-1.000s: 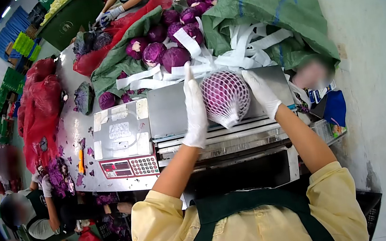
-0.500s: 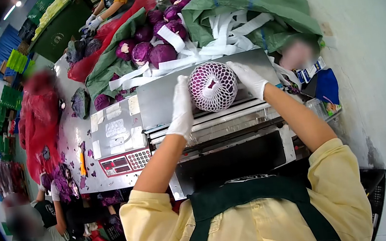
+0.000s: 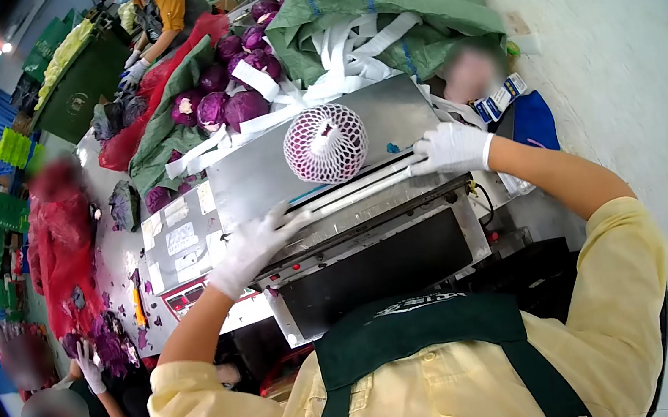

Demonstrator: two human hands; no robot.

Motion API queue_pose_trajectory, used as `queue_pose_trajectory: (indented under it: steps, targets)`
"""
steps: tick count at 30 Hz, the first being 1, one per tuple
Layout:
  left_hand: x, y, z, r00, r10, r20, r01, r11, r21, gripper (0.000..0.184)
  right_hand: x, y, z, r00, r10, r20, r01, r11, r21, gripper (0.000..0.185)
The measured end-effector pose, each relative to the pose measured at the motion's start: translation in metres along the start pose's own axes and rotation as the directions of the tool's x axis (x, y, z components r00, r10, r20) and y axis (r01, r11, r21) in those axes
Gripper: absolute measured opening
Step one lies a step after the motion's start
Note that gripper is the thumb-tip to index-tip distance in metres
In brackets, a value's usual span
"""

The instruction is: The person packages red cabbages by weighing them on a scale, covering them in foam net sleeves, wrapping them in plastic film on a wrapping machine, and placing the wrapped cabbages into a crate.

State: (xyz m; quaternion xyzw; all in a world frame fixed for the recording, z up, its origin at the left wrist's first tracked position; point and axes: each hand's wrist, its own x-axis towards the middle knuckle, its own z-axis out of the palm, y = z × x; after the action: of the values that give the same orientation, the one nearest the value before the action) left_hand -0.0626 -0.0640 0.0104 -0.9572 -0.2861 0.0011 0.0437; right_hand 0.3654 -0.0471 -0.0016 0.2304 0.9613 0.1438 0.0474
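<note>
Netted cabbage [image 3: 327,151] rests on the bare metal plate [image 3: 252,169] of the bench machine, near the plate's front edge, in its white mesh sleeve; neither hand touches it. Left hand [image 3: 253,250] lies at the left part of the pale front bar [image 3: 361,190], fingers outstretched and parted; right hand [image 3: 452,149] is at the bar's right end, fingers bent over it. Cannot tell whether either set of fingers pinches clear film or only rests there. Step in hand, as judged: two-handed work at the front bar, cabbage parked behind. Next move would seem to call for both hands acting evenly along the bar, keeping clear of the cabbage, which being round could roll if nudged. Edges: the bar runs slantwise between the hands, with the dark front panel [image 3: 377,275] below it. Room: open plate to the left and right of the cabbage; space above it looks free. Behind, white mesh strips [image 3: 347,57] and loose cabbages [image 3: 246,110] crowd the plate's far edge. Left side tighter, scale [image 3: 182,240] just beside the plate; right side has a small carton [image 3: 500,98] near the right hand.
</note>
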Motion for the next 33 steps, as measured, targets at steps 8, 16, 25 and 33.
queue_pose_trajectory:
  steps: [8, 16, 25, 33]
  targets:
    - [-0.014, 0.042, -0.011, 0.723, -0.66, 0.204, 0.236, -0.041, -0.971, 0.015, 0.003, -0.028, -0.059, 0.805, 0.421, 0.418, -0.46, -0.002, 0.888, 0.003]
    - [0.071, -0.04, -0.041, 0.775, -0.439, -0.454, -0.054, 0.669, -0.741, 0.097, 0.068, 0.069, -0.034, 0.694, 0.579, -0.429, -0.194, 0.724, 0.662, 0.026]
    - [0.127, -0.043, 0.023, 0.878, -0.45, 0.166, 0.008, -0.333, -0.943, 0.084, 0.11, 0.043, 0.015, 0.884, 0.416, 0.214, -0.33, 0.229, 0.916, 0.116]
    - [0.024, 0.102, -0.022, 0.732, 0.271, 0.625, 0.537, -0.794, -0.284, 0.092, 0.019, -0.11, -0.048, 0.791, -0.115, 0.601, -0.561, -0.529, 0.637, 0.091]
